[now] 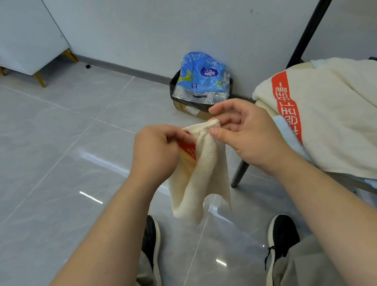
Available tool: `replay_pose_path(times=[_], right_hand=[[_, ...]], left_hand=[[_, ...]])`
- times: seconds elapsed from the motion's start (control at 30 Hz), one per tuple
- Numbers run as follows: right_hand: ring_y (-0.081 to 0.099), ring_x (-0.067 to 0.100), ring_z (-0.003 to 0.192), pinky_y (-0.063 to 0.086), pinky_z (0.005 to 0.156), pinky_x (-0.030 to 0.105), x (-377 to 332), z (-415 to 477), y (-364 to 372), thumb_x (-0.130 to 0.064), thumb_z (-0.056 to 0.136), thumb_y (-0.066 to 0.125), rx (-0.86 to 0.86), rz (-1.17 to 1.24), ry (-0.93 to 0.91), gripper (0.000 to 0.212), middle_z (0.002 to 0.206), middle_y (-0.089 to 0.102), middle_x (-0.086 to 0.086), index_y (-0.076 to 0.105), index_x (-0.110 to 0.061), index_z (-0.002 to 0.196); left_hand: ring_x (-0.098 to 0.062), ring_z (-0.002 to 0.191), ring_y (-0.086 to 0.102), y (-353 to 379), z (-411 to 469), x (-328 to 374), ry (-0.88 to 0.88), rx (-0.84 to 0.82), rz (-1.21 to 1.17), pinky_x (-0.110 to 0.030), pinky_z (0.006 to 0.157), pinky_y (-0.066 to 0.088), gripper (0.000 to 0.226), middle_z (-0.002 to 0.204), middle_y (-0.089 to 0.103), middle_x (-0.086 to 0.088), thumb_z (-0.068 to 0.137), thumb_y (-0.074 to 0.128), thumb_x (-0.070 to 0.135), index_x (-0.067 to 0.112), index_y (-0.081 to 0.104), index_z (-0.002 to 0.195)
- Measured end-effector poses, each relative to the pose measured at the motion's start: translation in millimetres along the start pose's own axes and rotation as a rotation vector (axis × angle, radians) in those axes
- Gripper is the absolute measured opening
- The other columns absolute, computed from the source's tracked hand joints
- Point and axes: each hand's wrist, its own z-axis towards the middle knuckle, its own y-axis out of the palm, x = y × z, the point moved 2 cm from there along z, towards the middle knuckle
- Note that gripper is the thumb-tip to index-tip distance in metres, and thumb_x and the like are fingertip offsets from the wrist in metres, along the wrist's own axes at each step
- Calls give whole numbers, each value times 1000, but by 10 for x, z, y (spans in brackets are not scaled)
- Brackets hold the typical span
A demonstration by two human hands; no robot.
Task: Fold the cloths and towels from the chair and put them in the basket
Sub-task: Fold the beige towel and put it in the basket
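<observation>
A small cream towel [199, 177] with a red band hangs in the air in front of me, folded over itself. My left hand [157, 151] grips its upper left edge, fingers curled round the cloth. My right hand [245, 131] pinches the upper right corner between thumb and fingers. On the chair [241, 174] at the right lies a larger cream towel [346, 118] with a red printed stripe, on top of a light blue cloth [285, 131]. No basket is in view.
A cardboard box [192, 108] holding blue plastic packaging [203, 74] stands against the wall ahead. A white cabinet [15, 33] on gold legs is at the far left. A black pole [310, 25] leans by the chair. My shoes [152, 249] stand on the grey tiled floor.
</observation>
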Motion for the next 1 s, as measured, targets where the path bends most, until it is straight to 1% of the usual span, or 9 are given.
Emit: replay_pose_path(times=[0.13,0.33,0.43,0.53,0.63,0.77,0.87,0.93,1.0], right_hand=[[67,7,93,55,92,32,30,-49,50,-7,90,67,-65,-404,-88,35,100,70,-10,68,-33,113],[64,3,83,56,84,29,-23,-94,78,-15,87,64,-76,-600,-141,30,91,70,-14,74,-32,110],[60,0,84,55,87,30,-40,-107,80,-15,82,63,-60,-663,-148,36,98,71,-13,75,-28,113],[63,5,90,55,88,34,-53,-112,66,-20,81,62,-71,-714,-151,35,102,73,-10,76,-29,111],[65,5,83,55,82,29,-82,-125,32,-21,77,66,-28,-671,-99,28,87,73,-13,78,-31,100],[60,3,68,48,67,15,-92,-119,-9,-19,73,70,48,-565,-48,21,69,67,-13,77,-34,86],[58,4,62,47,61,17,-67,-89,-70,-21,70,71,74,-497,-19,18,66,66,-10,76,-35,80],[57,4,60,49,59,21,-72,-81,-116,-22,69,71,92,-481,-15,15,66,67,-8,76,-33,78],[56,2,57,46,56,15,-85,-84,-176,-19,71,72,131,-482,-12,14,66,66,-7,76,-30,77]], left_hand=[[-24,94,63,38,8,-87,306,-42,449,-30,80,50,40,97,71,0,76,57,-5,19,80,98],[-30,92,59,68,41,-162,417,-49,617,-32,74,46,33,96,68,-4,80,62,1,18,79,101],[-29,86,55,109,60,-201,501,-86,736,-39,73,49,37,92,71,0,78,49,10,20,80,97],[-23,92,46,155,55,-243,430,-134,932,-34,74,40,33,93,65,8,85,50,10,26,74,100],[-24,96,47,185,31,-262,345,-102,1002,-32,74,30,33,96,58,5,87,50,10,30,69,105],[-29,90,49,157,59,-278,263,6,1013,-37,74,35,31,94,54,-2,84,51,8,25,73,97],[-31,88,49,92,72,-278,110,57,980,-37,71,34,25,92,48,-5,85,45,9,15,68,93],[-34,87,51,44,90,-294,6,115,918,-38,71,38,24,95,49,-9,91,41,21,11,63,93],[-37,88,55,-22,102,-334,-115,147,845,-40,73,44,34,101,50,-11,95,38,37,10,59,98]])
